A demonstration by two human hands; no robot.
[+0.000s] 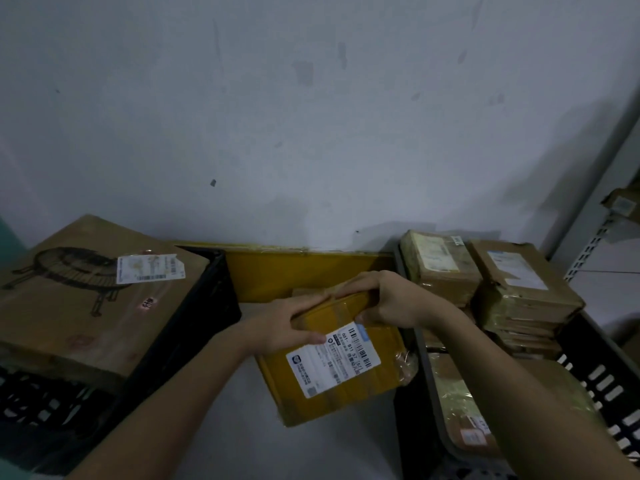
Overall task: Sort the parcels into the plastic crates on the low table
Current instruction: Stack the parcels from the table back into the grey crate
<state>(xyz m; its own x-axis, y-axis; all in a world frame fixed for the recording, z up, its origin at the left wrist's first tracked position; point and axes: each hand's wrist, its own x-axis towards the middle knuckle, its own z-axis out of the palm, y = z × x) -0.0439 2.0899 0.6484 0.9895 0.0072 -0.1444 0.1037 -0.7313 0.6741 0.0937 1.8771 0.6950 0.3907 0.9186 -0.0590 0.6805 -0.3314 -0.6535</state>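
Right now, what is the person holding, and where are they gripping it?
Both hands, left and right, grip the yellow parcel along its far upper edge.

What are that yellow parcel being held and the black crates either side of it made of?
The yellow parcel looks like cardboard, matt yellow-brown, bound in glossy clear tape that catches the light, with a white paper label stuck on. The left crate and the right crate look like moulded black plastic, judging by the slotted walls, though the dim light hides their finish.
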